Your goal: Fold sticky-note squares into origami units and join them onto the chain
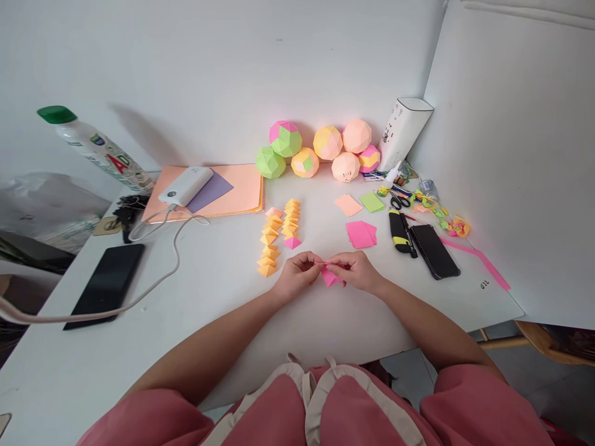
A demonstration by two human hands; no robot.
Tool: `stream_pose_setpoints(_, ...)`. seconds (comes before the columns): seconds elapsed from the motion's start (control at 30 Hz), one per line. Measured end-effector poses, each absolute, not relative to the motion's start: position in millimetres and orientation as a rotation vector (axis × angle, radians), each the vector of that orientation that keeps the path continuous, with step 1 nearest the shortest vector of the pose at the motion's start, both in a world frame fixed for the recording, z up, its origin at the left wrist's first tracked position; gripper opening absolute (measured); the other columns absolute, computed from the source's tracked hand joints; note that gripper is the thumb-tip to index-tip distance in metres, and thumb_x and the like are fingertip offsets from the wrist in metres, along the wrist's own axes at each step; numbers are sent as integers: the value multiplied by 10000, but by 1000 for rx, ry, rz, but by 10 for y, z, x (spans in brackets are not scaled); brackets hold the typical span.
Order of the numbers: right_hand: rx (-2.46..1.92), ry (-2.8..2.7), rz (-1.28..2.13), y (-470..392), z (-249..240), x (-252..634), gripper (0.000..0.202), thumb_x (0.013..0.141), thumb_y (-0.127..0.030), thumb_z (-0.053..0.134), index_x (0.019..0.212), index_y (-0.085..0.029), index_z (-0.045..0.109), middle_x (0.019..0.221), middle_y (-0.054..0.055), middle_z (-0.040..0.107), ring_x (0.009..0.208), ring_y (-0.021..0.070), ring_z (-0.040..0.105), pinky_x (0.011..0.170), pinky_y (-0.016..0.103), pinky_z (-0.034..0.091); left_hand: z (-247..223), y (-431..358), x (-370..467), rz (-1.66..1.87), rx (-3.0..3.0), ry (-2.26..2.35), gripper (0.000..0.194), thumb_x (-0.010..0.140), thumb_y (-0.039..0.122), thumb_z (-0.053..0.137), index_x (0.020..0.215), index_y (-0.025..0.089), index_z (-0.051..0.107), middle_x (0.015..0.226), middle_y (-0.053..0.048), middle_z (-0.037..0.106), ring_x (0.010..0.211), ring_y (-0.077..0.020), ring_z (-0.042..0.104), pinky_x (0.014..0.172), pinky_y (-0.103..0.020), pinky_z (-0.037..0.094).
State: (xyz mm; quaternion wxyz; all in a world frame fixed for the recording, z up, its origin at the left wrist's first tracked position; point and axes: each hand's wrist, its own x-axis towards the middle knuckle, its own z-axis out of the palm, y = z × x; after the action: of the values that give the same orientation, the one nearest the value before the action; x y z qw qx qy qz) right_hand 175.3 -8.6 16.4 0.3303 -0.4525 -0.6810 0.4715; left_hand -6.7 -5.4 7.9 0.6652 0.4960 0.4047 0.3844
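Note:
Between my two hands is a small folded pink paper piece (330,277), held just above the white table. My left hand (297,274) pinches its left end with thumb and forefinger. On the other side my right hand (357,271) is closed on the paper too, its fingers partly hiding the folds. A stack of pink paper squares (361,234) lies just beyond my right hand. Two columns of folded orange paper units (269,253) stand beyond my left hand, with one pink folded unit (292,242) at the near end of the right column.
Several paper balls (328,143) are piled against the wall. Peach squares (348,205), green squares (372,201), scissors (400,201), a glue bottle (388,179), a cutter (399,231) and a phone (434,251) lie right. Left are a power bank (186,185), its cable and a dark tablet (106,284).

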Motion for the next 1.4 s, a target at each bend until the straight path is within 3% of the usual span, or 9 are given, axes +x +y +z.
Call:
stream_pose_setpoints(0.33,-1250,-1715,1432,-32,262,1851,293,761,-410,611,825,-136,692,533,-33,510,399,65,479,363,197,438,-4,-32,-84,930,1036,969,144,721,279,607,691,164,527,463,62,448,433,-60,374,451,-200,300)
stream_pose_setpoints(0.53,-1247,-1689,1466,-41,285,1835,294,766,-418,604,809,-137,679,519,-35,505,399,67,478,364,194,422,-9,-36,-86,921,1103,896,189,736,327,624,836,178,565,548,46,505,524,-89,467,542,-227,370)
stream_pose_setpoints(0.8,-1266,-1759,1234,-115,230,1694,148,766,-286,567,764,-152,630,595,-18,543,462,70,462,422,193,396,58,-85,-38,869,1170,947,172,705,296,629,687,159,528,551,45,473,487,-66,398,477,-206,307)
stream_pose_setpoints(1.0,-1295,-1782,1142,-137,250,1659,62,707,-180,534,653,-157,553,540,-38,501,467,68,426,444,194,348,53,-101,-33,860,1162,937,139,678,241,624,658,160,513,587,29,522,522,-76,439,496,-208,330)
stream_pose_setpoints(1.27,-1299,-1735,1145,-60,291,1820,55,692,-162,517,644,-173,494,539,-46,477,450,80,456,445,211,370,-55,-18,-89,959,1015,926,138,709,274,621,670,164,548,509,49,474,472,-69,411,487,-208,324)
stream_pose_setpoints(1.4,-1264,-1701,1139,-40,288,1833,55,744,-203,526,708,-180,492,576,-45,490,481,83,476,478,216,401,-102,0,-95,984,972,904,157,717,286,632,679,165,540,515,49,476,467,-66,411,483,-206,316)
